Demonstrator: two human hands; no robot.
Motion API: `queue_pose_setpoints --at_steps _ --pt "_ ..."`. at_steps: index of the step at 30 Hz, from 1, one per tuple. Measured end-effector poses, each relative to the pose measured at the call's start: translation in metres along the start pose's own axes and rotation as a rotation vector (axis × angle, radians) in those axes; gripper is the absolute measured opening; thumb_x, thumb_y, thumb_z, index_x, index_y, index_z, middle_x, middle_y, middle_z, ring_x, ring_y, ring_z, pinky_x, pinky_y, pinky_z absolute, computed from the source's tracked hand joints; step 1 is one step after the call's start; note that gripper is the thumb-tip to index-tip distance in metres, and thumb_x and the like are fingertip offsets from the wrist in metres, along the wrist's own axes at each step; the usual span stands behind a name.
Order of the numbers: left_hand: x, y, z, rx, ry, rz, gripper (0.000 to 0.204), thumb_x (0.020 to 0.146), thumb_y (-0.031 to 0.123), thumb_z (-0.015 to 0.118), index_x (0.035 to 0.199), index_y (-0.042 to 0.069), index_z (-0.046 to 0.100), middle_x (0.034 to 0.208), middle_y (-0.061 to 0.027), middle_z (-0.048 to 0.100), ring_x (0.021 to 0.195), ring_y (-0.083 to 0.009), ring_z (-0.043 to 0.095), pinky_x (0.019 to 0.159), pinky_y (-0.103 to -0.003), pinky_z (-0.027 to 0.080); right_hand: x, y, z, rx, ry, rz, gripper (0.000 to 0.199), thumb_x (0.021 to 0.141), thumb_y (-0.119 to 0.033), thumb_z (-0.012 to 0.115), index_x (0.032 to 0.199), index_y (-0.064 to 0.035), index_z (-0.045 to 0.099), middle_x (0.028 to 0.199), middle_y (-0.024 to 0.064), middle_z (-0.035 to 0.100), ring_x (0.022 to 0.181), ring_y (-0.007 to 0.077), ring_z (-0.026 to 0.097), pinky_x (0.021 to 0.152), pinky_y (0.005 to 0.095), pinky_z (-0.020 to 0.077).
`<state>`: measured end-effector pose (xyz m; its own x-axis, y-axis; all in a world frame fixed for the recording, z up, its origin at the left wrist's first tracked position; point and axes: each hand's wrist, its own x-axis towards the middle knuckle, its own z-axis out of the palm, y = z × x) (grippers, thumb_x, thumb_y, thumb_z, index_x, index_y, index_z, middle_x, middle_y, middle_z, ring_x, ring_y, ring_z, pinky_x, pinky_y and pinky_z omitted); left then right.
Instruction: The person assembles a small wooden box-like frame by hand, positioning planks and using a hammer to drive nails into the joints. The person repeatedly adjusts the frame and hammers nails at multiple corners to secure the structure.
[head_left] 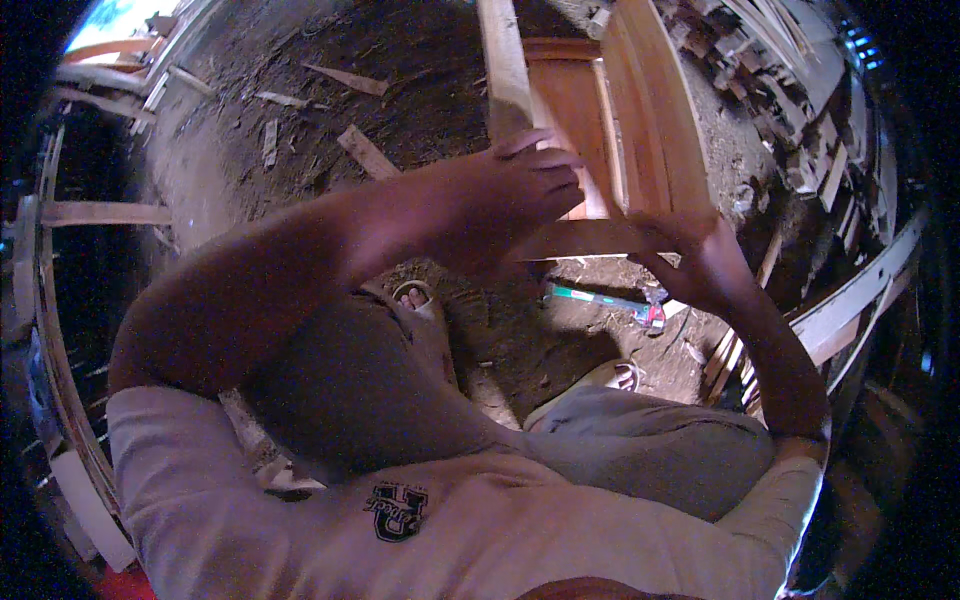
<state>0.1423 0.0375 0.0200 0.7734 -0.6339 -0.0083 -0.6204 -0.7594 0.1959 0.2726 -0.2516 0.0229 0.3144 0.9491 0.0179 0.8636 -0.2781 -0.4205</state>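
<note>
Left hand (530,183) curled, right hand (700,262) gripping, elbows bent

Dirt floor (490,338) strewn with wood

A green-handled tool (600,298) lies on the soil. Beyond it to the left, flat wood scraps (367,152) lie apart; beyond it to the right, offcuts (745,85) are heaped. Sandals (602,378) rest left of it and nearer.

Rough woodworking shop
Offcuts (366,152) litter the dirt floor (330,125), scrap timber (740,75) lies heaped, and a green-handled tool (600,297) lies near a panelled wooden frame (650,100).
</note>
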Motion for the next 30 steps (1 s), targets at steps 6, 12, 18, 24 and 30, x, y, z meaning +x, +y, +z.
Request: queue_pose_setpoints --at_steps 6,12,18,24,30 --pt "-0.001 0.008 0.02 0.121 0.071 0.06 0.061 0.087 0.048 0.068 0.122 -0.001 0.062 0.122 -0.0151 0.064 0.131 -0.0309 0.051 0.123 -0.051 0.026 -0.001 0.0 0.001 0.008 -0.026 0.025 0.041 0.086 -0.028 0.08 0.121 -0.0089 0.071 0.096 0.0155 0.077 0.085 0.0341 0.076 0.077 0.0462 0.0626" --pt "-0.001 0.015 0.012 0.075 0.089 0.035 0.046 0.093 0.04 0.064 0.118 0.001 0.064 0.116 -0.0146 0.064 0.123 -0.0314 0.053 0.121 -0.05 0.03 -0.003 0.003 0.007 0.024 0.027 -0.028 0.036 0.088 -0.027 0.077 0.118 -0.0074 0.072 0.095 0.0168 0.077 0.082 0.0357 0.075 0.075 0.0467 0.0622" --pt "-0.002 0.017 0.011 0.061 0.138 0.034 0.045 0.092 0.038 0.066 0.115 0.0 0.062 0.112 -0.0144 0.061 0.116 -0.0313 0.054 0.116 -0.048 0.034 0.001 -0.003 0.0 0.024 0.02 -0.033 0.031 0.086 -0.023 0.077 0.113 -0.0066 0.072 0.092 0.0175 0.076 0.081 0.0376 0.074 0.073 0.0476 0.0617" --pt "-0.001 0.017 0.008 0.029 0.156 0.039 0.045 0.089 0.036 0.069 0.113 0.0 0.061 0.109 -0.0145 0.059 0.113 -0.0316 0.053 0.113 -0.048 0.036 0.0 0.002 0.006 0.089 0.058 -0.054 0.031 0.085 -0.021 0.077 0.112 -0.0058 0.07 0.088 0.0185 0.074 0.079 0.0391 0.073 0.071 0.0487 0.0606" --pt "-0.001 0.018 0.008 0.037 0.156 0.049 0.045 0.087 0.036 0.071 0.113 0.001 0.062 0.109 -0.0138 0.058 0.112 -0.0324 0.053 0.114 -0.05 0.035 0.002 -0.003 0.001 0.079 0.046 -0.07 0.029 0.086 -0.021 0.075 0.11 -0.0063 0.069 0.086 0.0182 0.073 0.076 0.0401 0.072 0.069 0.049 0.0604"
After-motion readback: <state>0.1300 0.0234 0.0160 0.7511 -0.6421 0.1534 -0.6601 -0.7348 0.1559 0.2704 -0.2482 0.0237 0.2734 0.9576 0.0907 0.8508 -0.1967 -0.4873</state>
